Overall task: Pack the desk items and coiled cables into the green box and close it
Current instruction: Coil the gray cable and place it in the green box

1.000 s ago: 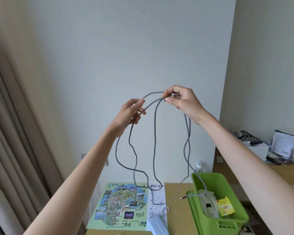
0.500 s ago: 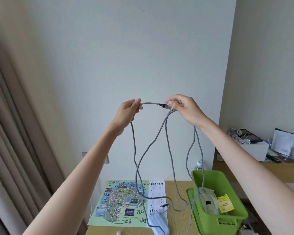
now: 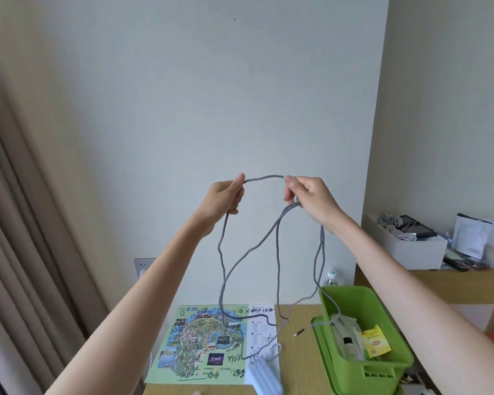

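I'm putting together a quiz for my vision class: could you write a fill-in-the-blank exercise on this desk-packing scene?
1. The left hand and the right hand hold up a grey ____ between them.
2. Its loops hang down onto a printed ____ lying on the desk.
3. The packet inside the green box is coloured ____.
Missing words: cable; map; yellow.

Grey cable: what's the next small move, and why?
Probably bring the left hand across to the right hand and pass over its pinch, adding another loop. The right hand grips several loops of the cable, a short span runs between the hands, and slack hangs to the desk beside the green box, so coiling isn't finished.
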